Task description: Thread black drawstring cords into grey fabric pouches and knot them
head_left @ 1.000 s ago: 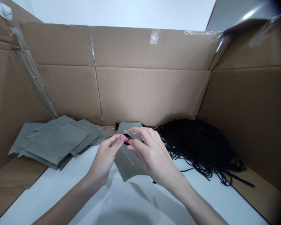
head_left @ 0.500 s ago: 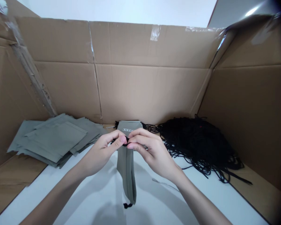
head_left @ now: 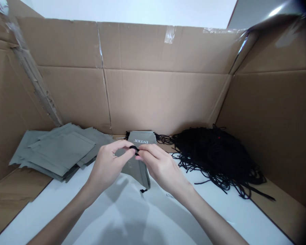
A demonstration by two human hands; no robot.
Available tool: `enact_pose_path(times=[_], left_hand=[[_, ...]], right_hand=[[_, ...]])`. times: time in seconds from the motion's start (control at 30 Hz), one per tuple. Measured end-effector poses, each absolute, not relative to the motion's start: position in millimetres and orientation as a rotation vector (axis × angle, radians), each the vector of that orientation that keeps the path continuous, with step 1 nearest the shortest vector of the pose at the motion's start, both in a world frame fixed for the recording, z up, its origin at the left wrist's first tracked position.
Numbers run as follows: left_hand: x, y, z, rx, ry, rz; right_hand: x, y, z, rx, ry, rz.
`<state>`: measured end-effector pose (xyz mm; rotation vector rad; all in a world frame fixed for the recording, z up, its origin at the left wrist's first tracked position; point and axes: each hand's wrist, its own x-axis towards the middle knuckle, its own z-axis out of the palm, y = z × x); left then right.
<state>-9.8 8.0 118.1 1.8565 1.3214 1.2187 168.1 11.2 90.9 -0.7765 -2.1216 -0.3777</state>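
My left hand point(head_left: 105, 166) and my right hand point(head_left: 159, 165) meet above the white table top point(head_left: 112, 217). Both pinch a black cord point(head_left: 134, 148) at the top of a grey fabric pouch point(head_left: 139, 172). The pouch hangs below my fingertips, and a short black cord end point(head_left: 143, 190) dangles at its lower edge. Behind my hands lies a small stack of grey pouches printed INTEX point(head_left: 142, 137).
A spread pile of flat grey pouches point(head_left: 58, 151) lies at the left. A large tangle of black cords point(head_left: 214, 156) lies at the right. Tall cardboard walls point(head_left: 153, 95) surround the table on three sides.
The held pouch went from lying flat to hanging straight down from my pinching fingers, then swung up and shortened in view. My hands have stayed together and risen slightly.
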Motion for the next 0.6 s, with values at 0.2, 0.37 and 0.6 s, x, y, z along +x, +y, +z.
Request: enact_pose_path(times=[0.2,0.37,0.6], left_hand=[[0.2,9.4,106.9,1.863,1.245,1.378],[2.0,7.2,106.1,1.876,1.212,1.42],[-4.0,1.6,114.0,2.015,1.243,1.274]], right_hand=[[167.5,20.0,80.3,-0.691,-1.976,-0.39],[168.8,26.3,69.3,-0.622,-1.857,-0.472],[171.1,27.0,72.2,-0.461,-1.88,-0.678]])
